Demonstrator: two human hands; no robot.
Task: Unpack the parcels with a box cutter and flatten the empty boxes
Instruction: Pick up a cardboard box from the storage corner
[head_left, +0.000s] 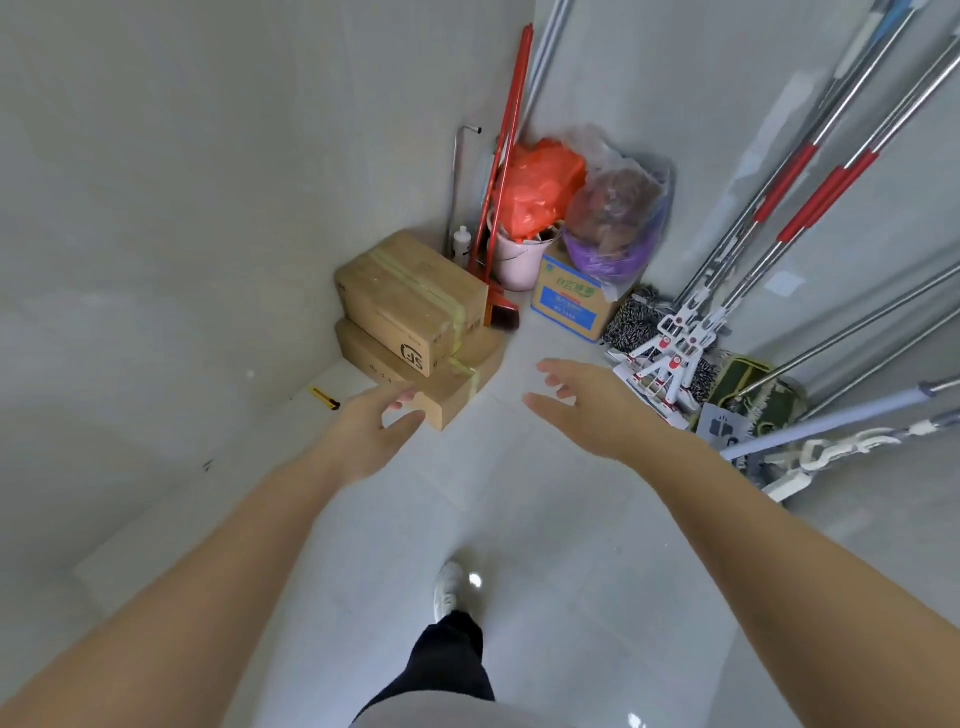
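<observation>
Two taped brown cardboard parcels are stacked against the left wall: the upper parcel (410, 299) lies on the lower parcel (447, 382). A yellow box cutter (325, 398) lies on the floor by the wall, left of the stack. My left hand (371, 431) is stretched out with fingers apart, empty, in front of the lower parcel's near corner. My right hand (587, 405) is also spread and empty, in the air to the right of the stack. Both arms reach forward over the tiled floor.
In the corner stand a pink bucket (517, 262) with an orange bag, a red broom (501, 197), a small white bottle (461, 244) and a blue-printed carton (571, 301) under a plastic bag. Several mops (670, 343) lean on the right wall. My foot (449, 590) is below.
</observation>
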